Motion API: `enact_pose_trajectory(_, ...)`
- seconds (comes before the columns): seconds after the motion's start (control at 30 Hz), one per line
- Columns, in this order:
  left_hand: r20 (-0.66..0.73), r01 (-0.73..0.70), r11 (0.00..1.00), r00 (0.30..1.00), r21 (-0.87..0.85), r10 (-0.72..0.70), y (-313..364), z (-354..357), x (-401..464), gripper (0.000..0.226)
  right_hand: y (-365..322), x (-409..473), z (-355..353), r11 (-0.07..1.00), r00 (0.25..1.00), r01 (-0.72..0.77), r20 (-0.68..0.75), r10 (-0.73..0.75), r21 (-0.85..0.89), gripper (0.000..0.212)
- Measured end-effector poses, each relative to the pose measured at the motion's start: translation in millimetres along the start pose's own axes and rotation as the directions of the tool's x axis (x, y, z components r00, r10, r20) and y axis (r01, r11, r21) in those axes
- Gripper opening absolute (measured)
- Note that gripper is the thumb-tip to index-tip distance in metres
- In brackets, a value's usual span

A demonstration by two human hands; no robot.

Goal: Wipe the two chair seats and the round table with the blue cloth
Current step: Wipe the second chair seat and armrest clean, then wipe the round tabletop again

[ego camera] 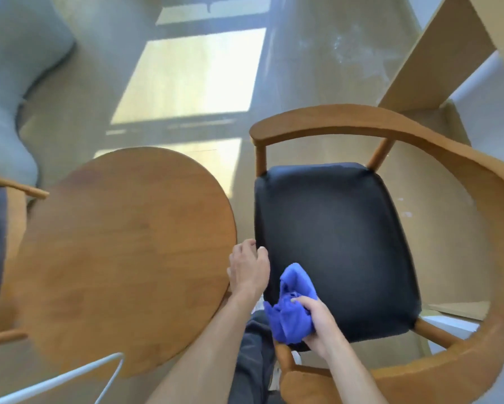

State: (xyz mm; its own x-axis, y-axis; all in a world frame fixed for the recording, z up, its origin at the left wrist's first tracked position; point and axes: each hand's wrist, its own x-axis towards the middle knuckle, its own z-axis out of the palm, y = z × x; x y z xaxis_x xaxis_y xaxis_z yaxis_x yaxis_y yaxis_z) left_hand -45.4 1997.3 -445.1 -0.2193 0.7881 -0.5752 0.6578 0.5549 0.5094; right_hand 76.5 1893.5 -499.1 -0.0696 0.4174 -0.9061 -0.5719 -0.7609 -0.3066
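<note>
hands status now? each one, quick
Left hand: empty, fingers curled at the black seat edge.
Right hand: closed grip on the bunched blue cloth.

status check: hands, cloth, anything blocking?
Right hand gripping bunched blue cloth at black padded chair seat's near corner. Left hand empty, fingers on seat edge. Round wooden table bare; nothing blocking.

Nothing readable here: no text, label, brand, number or sign anywhere in view.
</note>
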Motion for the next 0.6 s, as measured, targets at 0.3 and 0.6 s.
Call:
enact_pose_trajectory(0.3,0.014,0.029,0.981,1.0,-0.194,-0.027,-26,-39,-82,0.037,-6,-84,7,0.997,0.978,-0.009,0.206,-0.006,0.071,0.102)
enact_pose_trajectory(0.6,0.061,0.118,0.877,0.993,-0.465,-0.101,-47,-104,-121,0.016,-16,-168,83,0.995,0.942,0.073,0.324,-0.091,0.068,0.05)
